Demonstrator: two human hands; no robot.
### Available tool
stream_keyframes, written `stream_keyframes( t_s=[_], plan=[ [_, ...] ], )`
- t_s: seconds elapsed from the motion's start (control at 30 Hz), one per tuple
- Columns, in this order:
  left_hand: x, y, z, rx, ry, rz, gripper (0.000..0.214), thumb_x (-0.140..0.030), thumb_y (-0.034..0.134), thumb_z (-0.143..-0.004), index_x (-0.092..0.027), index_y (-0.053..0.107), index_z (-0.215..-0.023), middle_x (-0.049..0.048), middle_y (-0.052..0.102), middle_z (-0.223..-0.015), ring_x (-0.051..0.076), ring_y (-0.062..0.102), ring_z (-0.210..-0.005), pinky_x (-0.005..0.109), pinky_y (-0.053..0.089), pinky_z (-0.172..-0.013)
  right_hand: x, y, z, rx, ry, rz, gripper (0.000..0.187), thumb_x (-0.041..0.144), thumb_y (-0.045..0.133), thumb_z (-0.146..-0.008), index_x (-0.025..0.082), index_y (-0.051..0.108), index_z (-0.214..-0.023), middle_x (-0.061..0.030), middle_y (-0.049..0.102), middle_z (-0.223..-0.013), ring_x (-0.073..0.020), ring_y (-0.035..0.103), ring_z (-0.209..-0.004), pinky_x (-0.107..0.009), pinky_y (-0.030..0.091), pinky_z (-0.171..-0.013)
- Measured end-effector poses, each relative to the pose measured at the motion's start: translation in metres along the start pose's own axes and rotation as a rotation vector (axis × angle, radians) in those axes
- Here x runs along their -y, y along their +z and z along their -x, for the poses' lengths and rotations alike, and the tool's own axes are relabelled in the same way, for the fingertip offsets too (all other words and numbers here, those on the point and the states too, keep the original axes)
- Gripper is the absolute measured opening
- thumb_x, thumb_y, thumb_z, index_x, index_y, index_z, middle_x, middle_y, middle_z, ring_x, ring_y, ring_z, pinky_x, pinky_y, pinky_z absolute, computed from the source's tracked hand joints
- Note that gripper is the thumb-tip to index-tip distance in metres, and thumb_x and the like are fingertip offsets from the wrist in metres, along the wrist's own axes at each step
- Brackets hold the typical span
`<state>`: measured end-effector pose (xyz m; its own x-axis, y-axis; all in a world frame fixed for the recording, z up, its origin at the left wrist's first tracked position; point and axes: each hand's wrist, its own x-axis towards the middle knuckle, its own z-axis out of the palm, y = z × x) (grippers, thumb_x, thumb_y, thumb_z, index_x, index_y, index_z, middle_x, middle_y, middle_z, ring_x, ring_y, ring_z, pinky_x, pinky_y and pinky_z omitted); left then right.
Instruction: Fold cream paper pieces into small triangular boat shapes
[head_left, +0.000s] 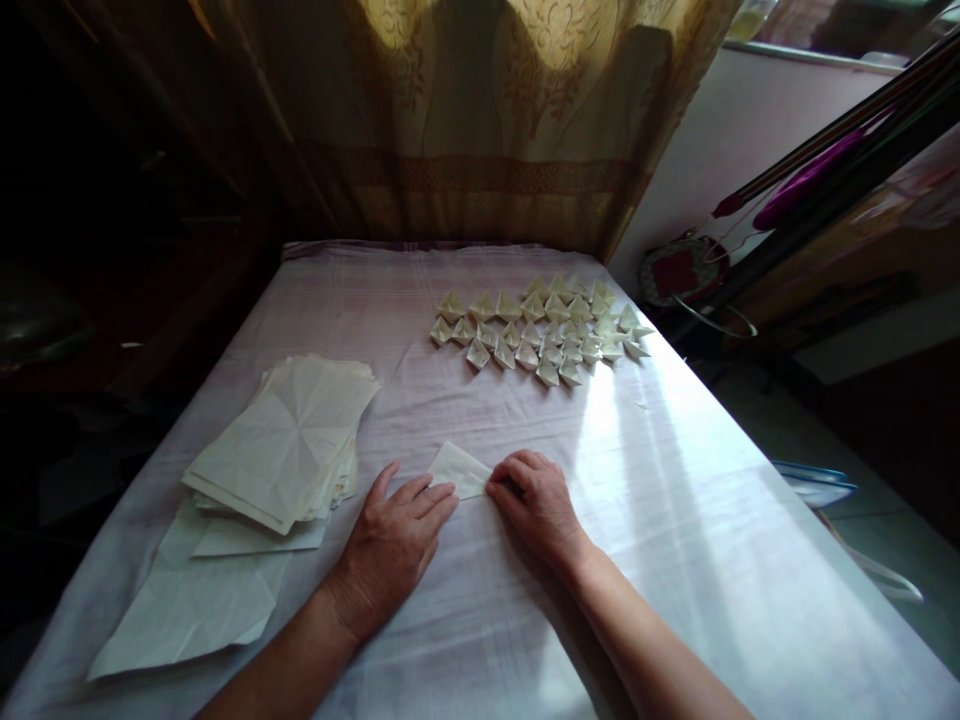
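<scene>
A small folded piece of white paper (459,470) lies on the cloth-covered table between my hands. My left hand (397,530) rests over its left end with the fingers stretched out and the palm down. At the paper's right corner, my right hand (536,500) has its fingers pinched together on the edge. Left of my hands is a stack of creased paper sheets (296,430), the top one showing fold lines that meet in its middle. Larger sheets (195,595) stick out beneath the stack. Beyond my hands stand several small folded paper boats (529,335) in close rows.
The table (675,560) wears a pale checked cloth, with bright sunlight across its right side. A patterned curtain (465,120) hangs at the far edge. Past the right edge are a round dark item (684,270) and a blue-rimmed object (814,482) low down.
</scene>
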<state>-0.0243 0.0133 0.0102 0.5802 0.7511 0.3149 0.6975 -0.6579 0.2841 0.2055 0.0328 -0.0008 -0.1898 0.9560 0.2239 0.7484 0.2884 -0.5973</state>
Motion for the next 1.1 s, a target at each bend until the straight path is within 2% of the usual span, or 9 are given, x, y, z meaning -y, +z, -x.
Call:
stream_keyframes(
  t_s=[0.13, 0.23, 0.33, 0.47, 0.57, 0.77, 0.87, 1.0, 1.1],
  plan=[
    [0.001, -0.001, 0.0, 0.013, -0.003, 0.006, 0.039, -0.014, 0.062, -0.085, -0.029, 0.066, -0.121, 0.0002, 0.072, -0.121, 0.023, 0.063, -0.111, 0.052, 0.027, -0.114, -0.007, -0.002, -0.002, 0.023, -0.051, 0.009, 0.006, 0.019, 0.068, -0.085, 0.022, 0.067, -0.079, -0.0012, 0.066, -0.082, -0.0185, 0.059, -0.081, -0.031, 0.04, -0.076],
    [0.002, -0.001, -0.001, 0.017, -0.013, 0.008, 0.038, -0.014, 0.064, -0.084, -0.028, 0.067, -0.12, 0.001, 0.072, -0.121, 0.024, 0.063, -0.11, 0.052, 0.027, -0.113, -0.004, -0.005, 0.001, -0.02, -0.089, 0.085, 0.008, 0.021, 0.067, -0.086, 0.021, 0.067, -0.079, -0.0024, 0.066, -0.081, -0.0193, 0.059, -0.08, -0.031, 0.041, -0.076],
    [0.001, -0.001, -0.002, 0.015, -0.012, -0.002, 0.038, -0.012, 0.064, -0.084, -0.027, 0.067, -0.118, 0.0018, 0.073, -0.12, 0.024, 0.063, -0.11, 0.053, 0.029, -0.112, 0.01, -0.005, 0.011, -0.092, -0.119, 0.138, 0.013, 0.021, 0.058, -0.091, 0.021, 0.068, -0.082, -0.0041, 0.067, -0.083, -0.0194, 0.059, -0.08, -0.031, 0.043, -0.075],
    [0.003, 0.002, -0.003, -0.008, 0.005, -0.002, 0.035, -0.012, 0.063, -0.086, -0.027, 0.067, -0.117, 0.0018, 0.073, -0.117, 0.023, 0.064, -0.107, 0.052, 0.035, -0.109, 0.036, 0.0, 0.024, -0.013, -0.126, 0.179, 0.021, 0.015, 0.054, -0.092, 0.023, 0.068, -0.105, -0.0036, 0.067, -0.09, -0.0176, 0.06, -0.079, -0.028, 0.045, -0.073],
    [0.01, 0.002, -0.004, -0.022, 0.032, 0.003, 0.031, -0.013, 0.06, -0.089, -0.025, 0.067, -0.117, 0.003, 0.073, -0.115, 0.021, 0.065, -0.104, 0.045, 0.043, -0.103, 0.045, 0.006, 0.027, 0.007, -0.122, 0.299, 0.018, 0.017, 0.058, -0.091, 0.024, 0.069, -0.103, -0.0049, 0.066, -0.09, -0.0195, 0.057, -0.08, -0.029, 0.044, -0.073],
    [0.029, -0.01, -0.01, -0.028, 0.09, -0.176, 0.028, -0.016, 0.059, -0.091, -0.02, 0.063, -0.119, 0.0082, 0.068, -0.123, 0.024, 0.062, -0.113, 0.04, 0.048, -0.099, 0.037, 0.006, 0.023, 0.001, -0.16, 0.31, 0.019, 0.018, 0.06, -0.091, 0.024, 0.069, -0.106, -0.006, 0.065, -0.095, -0.0211, 0.056, -0.087, -0.032, 0.044, -0.079],
    [0.034, -0.015, -0.015, -0.013, 0.189, -0.261, 0.025, -0.015, 0.058, -0.092, -0.021, 0.064, -0.116, 0.0074, 0.069, -0.122, 0.024, 0.062, -0.113, 0.041, 0.049, -0.097, 0.031, 0.003, 0.018, -0.001, -0.2, 0.294, 0.022, 0.017, 0.06, -0.089, 0.022, 0.069, -0.109, -0.0067, 0.066, -0.1, -0.0221, 0.057, -0.091, -0.033, 0.045, -0.082],
    [0.032, -0.017, -0.021, -0.014, 0.307, -0.32, 0.019, -0.008, 0.052, -0.093, -0.017, 0.065, -0.104, 0.0077, 0.072, -0.105, 0.022, 0.066, -0.099, 0.037, 0.051, -0.086, 0.027, 0.002, 0.011, 0.016, -0.232, 0.275, 0.027, 0.015, 0.061, -0.088, 0.02, 0.067, -0.114, -0.0082, 0.067, -0.107, -0.0233, 0.057, -0.098, -0.035, 0.045, -0.088],
    [0.025, -0.017, -0.025, 0.045, 0.296, -0.318, 0.015, -0.008, 0.052, -0.093, -0.017, 0.064, -0.091, 0.0044, 0.07, -0.085, 0.02, 0.065, -0.08, 0.034, 0.051, -0.075, 0.029, 0.004, 0.009, 0.013, -0.221, 0.263, 0.027, 0.017, 0.062, -0.088, 0.02, 0.066, -0.115, -0.0086, 0.067, -0.111, -0.0245, 0.057, -0.101, -0.037, 0.045, -0.091]
  ],
)
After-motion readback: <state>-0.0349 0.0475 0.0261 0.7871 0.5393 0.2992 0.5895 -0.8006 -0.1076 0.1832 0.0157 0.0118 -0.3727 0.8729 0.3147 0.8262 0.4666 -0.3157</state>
